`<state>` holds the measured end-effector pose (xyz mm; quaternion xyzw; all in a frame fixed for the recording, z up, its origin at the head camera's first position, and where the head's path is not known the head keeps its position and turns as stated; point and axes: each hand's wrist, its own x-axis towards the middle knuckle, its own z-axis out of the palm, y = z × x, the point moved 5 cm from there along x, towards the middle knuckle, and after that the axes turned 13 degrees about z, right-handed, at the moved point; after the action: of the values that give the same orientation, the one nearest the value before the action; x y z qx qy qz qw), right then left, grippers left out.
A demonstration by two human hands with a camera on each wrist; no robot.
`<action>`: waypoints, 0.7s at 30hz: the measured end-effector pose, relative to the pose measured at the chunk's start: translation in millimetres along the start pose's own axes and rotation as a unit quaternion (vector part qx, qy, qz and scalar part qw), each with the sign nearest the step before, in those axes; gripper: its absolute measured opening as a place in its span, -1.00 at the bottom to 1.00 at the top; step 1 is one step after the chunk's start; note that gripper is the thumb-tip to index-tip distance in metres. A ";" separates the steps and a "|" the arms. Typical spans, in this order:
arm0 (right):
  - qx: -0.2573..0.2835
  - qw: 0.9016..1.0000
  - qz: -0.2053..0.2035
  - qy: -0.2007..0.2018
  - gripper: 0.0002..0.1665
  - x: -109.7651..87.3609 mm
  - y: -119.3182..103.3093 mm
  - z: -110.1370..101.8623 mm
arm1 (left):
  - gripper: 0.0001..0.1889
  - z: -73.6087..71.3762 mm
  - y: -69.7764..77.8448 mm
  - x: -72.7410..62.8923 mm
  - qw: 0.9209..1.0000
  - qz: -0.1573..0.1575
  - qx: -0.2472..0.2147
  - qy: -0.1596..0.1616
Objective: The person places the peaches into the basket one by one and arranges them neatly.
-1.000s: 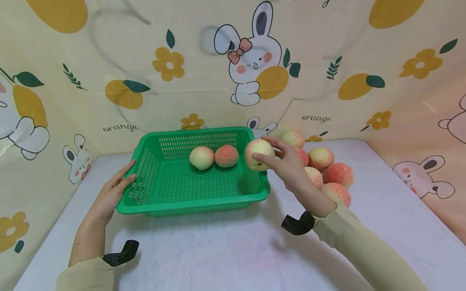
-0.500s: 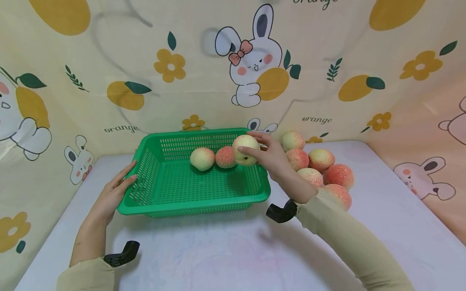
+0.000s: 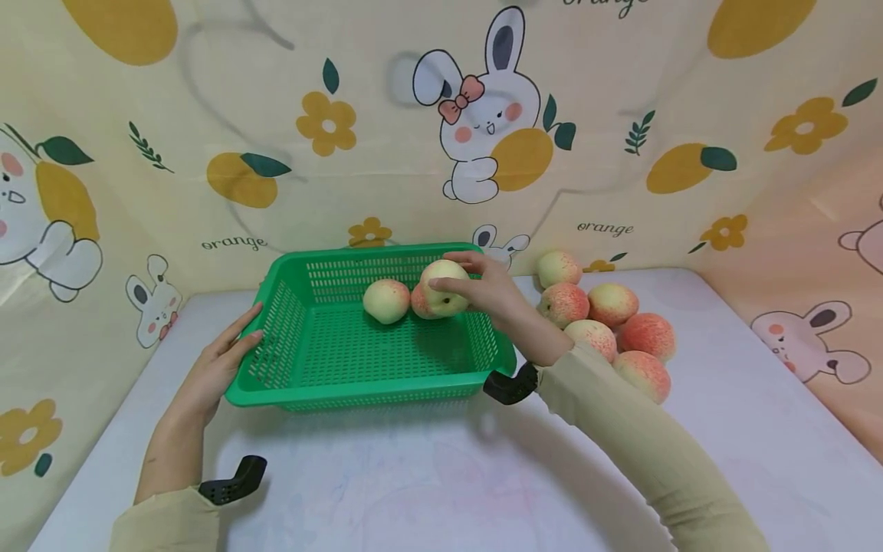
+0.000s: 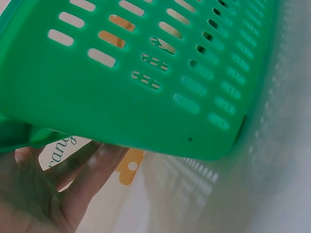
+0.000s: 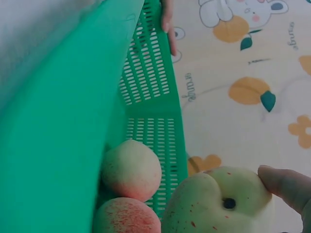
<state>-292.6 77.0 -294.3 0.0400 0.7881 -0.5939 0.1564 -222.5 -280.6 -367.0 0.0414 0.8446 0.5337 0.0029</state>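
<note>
In the head view my left hand (image 3: 212,372) rests against the left end of the green plastic basket (image 3: 372,393), its fingers straight at the rim. The left wrist view shows these fingers beside the slotted outer wall. My right hand (image 3: 488,290) holds a pale yellow peach (image 3: 444,287) between thumb and fingers over the basket's right part. That peach (image 5: 218,201) fills the bottom of the right wrist view, its dark stem pit showing. Inside lie a yellow-pink peach (image 3: 386,300) and a redder peach (image 3: 419,302), the latter partly hidden behind the held one.
Right of the basket, several peaches (image 3: 612,304) lie grouped on the white table (image 3: 386,475). A cream cloth (image 3: 386,192) printed with rabbits and oranges hangs behind. Black wrist mounts (image 3: 512,383) sit on both forearms.
My right hand has carried the pale peach leftward from the basket's right rim to above the redder peach, now overlapping it. My left hand and the basket have stayed in place.
</note>
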 end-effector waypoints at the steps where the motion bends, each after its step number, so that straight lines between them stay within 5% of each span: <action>1: -0.004 1.000 0.004 -0.003 -0.34 1.5 0.2 1.4 | -0.35 0.2 0.3 -0.3 1.000 -0.001 -0.001 0.001; 13: -0.052 0.994 0.075 -0.054 -0.29 13.7 5.1 13.3 | -0.36 1.0 0.4 -0.6 1.000 0.004 -0.012 0.005; 21: -0.091 0.982 0.124 -0.113 -0.23 18.3 14.8 18.2 | -0.37 -0.8 -0.2 0.2 1.000 0.002 0.006 0.004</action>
<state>-302.7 61.8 -317.9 0.0557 0.8050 -0.4963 0.3204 -222.7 -281.4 -366.9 0.0411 0.8478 0.5287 -0.0020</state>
